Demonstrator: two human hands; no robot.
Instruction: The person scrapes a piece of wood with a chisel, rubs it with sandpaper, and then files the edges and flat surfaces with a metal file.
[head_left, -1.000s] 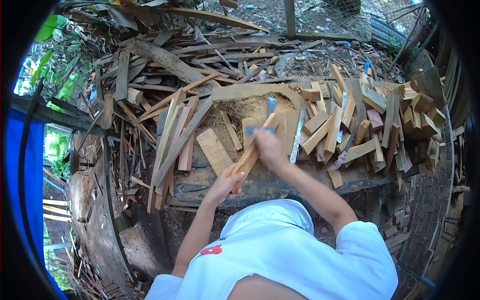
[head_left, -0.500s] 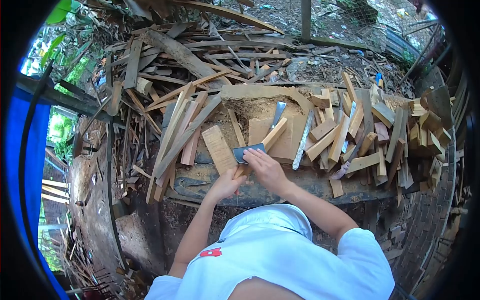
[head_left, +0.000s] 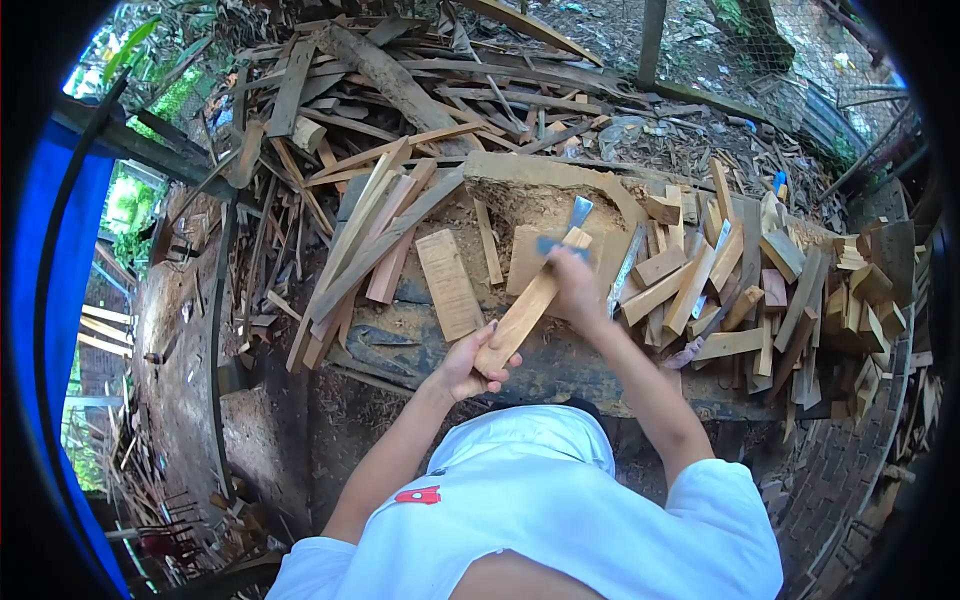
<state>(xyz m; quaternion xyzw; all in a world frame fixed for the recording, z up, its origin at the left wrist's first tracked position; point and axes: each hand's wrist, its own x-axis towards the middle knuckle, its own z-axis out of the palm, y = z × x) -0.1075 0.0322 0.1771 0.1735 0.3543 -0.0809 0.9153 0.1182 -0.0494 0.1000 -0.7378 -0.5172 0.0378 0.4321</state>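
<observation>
My left hand (head_left: 468,366) is closed around the near end of a pale wooden strip (head_left: 530,310), its thumb along one side and fingertips curling out at the other. The strip slants up and away to the right. At its far end is my right hand (head_left: 576,288), smeared by motion, with a dark piece of sandpaper (head_left: 548,244) under its fingers against the wood. Just beyond lies a metal blade-like tool (head_left: 580,211), partly hidden by the strip. A flat wooden block (head_left: 450,285) rests on the bench left of the strip.
The worn bench (head_left: 400,355) carries sawdust and a hollowed timber block (head_left: 545,172). Many wood offcuts (head_left: 690,280) crowd its right side, beside a splattered metal strip (head_left: 626,268). Long planks (head_left: 385,240) lean on the left. Scrap boards (head_left: 400,90) are heaped behind.
My right hand and the sandpaper have slid up along the strip to its far end. More of the strip's face shows, and my left hand now grips its near end. The view has shifted slightly.
</observation>
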